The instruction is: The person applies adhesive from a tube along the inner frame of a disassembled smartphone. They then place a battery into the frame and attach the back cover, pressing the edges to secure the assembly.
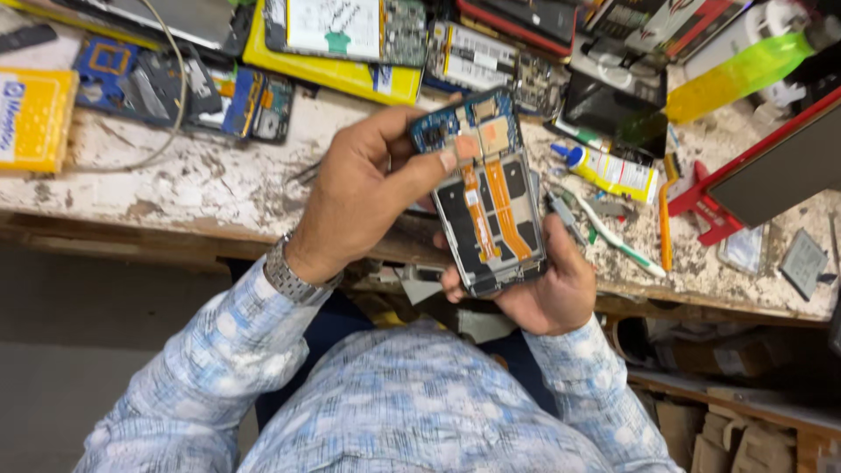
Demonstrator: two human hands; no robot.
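Opened phone (pixel 491 197) at frame centre, back cover off, orange flex cables and blue board exposed. Right hand (pixel 547 285) cups lower end from beneath, fingers curled round edges. Left hand (pixel 368 188) closed on upper end, thumb pressing board. Glue bottle (pixel 609 171) on worn workbench (pixel 201 184), right of phone.

opened phone (pixel 491 197), 2 hands, cluttered workbench (pixel 219 188)

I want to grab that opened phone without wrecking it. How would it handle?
The opened phone looks stiff in its frame, probably light, since the right hand cradles it alone. Its bare orange ribbon cables and circuit board, touched by the left hand, seem fragile; grip the edges.
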